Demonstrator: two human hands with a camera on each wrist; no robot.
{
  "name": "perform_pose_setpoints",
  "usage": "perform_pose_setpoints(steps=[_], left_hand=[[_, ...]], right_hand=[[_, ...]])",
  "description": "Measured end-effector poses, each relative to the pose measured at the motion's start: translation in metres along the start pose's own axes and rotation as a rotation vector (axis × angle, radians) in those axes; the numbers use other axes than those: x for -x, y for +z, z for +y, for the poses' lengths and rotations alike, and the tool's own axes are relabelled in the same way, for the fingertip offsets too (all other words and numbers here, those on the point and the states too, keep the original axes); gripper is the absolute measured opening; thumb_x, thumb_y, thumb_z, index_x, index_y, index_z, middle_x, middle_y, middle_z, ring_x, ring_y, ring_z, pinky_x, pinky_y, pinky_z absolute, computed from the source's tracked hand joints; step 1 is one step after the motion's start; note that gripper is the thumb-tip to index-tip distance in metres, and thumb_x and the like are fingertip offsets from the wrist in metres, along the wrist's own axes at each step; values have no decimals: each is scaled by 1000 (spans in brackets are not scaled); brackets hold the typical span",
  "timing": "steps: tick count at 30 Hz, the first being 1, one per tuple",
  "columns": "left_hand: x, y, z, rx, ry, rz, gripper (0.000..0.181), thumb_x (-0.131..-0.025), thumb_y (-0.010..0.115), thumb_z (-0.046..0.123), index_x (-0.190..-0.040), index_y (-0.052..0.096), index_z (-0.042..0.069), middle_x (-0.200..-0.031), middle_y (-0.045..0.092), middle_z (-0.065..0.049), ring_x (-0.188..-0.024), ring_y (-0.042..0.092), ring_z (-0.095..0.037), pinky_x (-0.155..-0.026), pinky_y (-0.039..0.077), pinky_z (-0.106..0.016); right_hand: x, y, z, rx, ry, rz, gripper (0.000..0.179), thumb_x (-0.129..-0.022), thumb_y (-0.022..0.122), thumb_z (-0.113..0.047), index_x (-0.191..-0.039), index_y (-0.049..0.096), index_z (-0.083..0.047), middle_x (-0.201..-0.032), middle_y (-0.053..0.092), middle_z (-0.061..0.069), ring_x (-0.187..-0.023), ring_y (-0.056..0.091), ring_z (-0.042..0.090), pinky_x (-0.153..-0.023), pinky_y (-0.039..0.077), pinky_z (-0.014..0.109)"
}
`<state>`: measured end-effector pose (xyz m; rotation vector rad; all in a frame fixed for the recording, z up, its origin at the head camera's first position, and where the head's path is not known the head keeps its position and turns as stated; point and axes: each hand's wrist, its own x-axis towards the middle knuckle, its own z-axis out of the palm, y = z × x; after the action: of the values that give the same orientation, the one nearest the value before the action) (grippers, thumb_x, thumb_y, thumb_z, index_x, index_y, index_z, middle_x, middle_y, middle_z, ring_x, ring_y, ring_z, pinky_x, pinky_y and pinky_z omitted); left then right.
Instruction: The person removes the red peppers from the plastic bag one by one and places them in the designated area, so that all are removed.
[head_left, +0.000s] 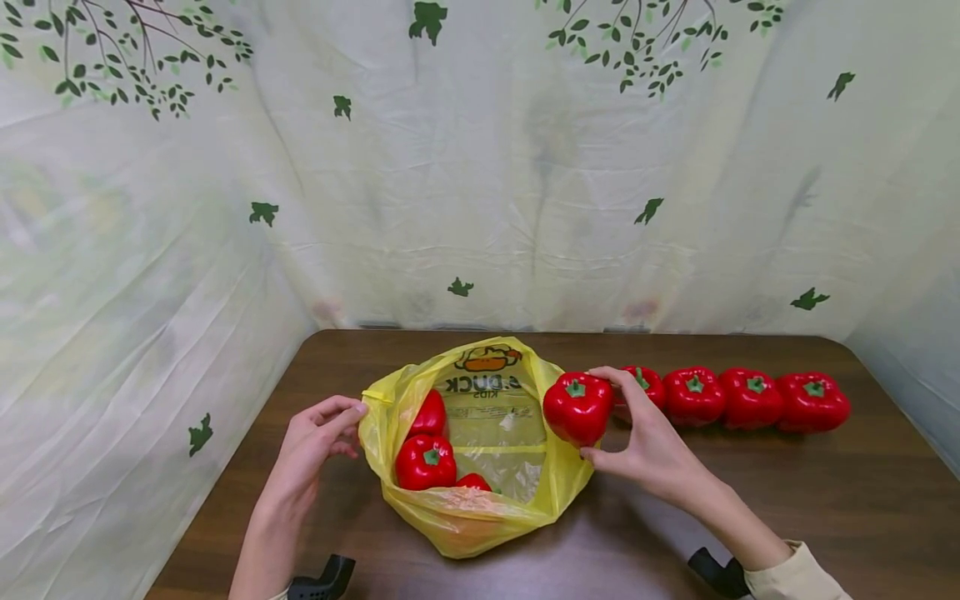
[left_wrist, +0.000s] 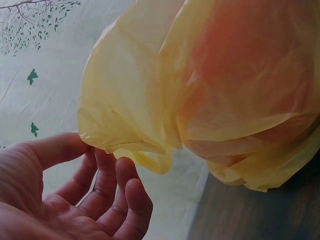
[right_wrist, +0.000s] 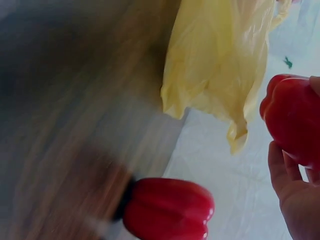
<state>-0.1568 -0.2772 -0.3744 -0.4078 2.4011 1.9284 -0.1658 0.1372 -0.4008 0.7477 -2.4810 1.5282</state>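
A yellow plastic bag (head_left: 480,533) stands open on the table, with several red bell peppers (head_left: 425,463) inside at its left and front. My left hand (head_left: 318,446) pinches the bag's left rim between thumb and fingertip; the left wrist view shows the thin film (left_wrist: 120,100) at the fingertips, the other fingers loosely bent. In my right hand (head_left: 652,442) a red bell pepper (head_left: 577,408) with a green stem is held between thumb and fingers, at the bag's right rim. The right wrist view shows that pepper (right_wrist: 295,117) raised beside the bag (right_wrist: 215,65).
Several more red bell peppers (head_left: 752,398) stand in a row on the brown wooden table (head_left: 847,500) to the right of the bag. A pale curtain (head_left: 480,208) printed with leaves hangs behind the table and along its sides.
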Motion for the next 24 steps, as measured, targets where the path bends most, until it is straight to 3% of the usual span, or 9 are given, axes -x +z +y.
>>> perform_pose_setpoints(steps=[14, 24], left_hand=[[1, 1, 0, 9, 10, -7, 29, -94, 69, 29, -105, 67, 2, -89, 66, -5, -75, 61, -24, -69, 56, -33], [0, 3, 1, 18, -2, -1, 28, -93, 70, 29, -103, 68, 4, -86, 66, -4, -73, 60, -22, -68, 56, -33]], right_hand=[[34, -18, 15, 112, 23, 16, 98, -63, 89, 1, -144, 39, -23, -137, 44, -5, -120, 49, 14, -91, 51, 29], [58, -29, 31, 213, 85, 44, 90, -60, 91, 1, -135, 42, -13, -127, 47, -4, -105, 57, 13, -82, 54, 26]])
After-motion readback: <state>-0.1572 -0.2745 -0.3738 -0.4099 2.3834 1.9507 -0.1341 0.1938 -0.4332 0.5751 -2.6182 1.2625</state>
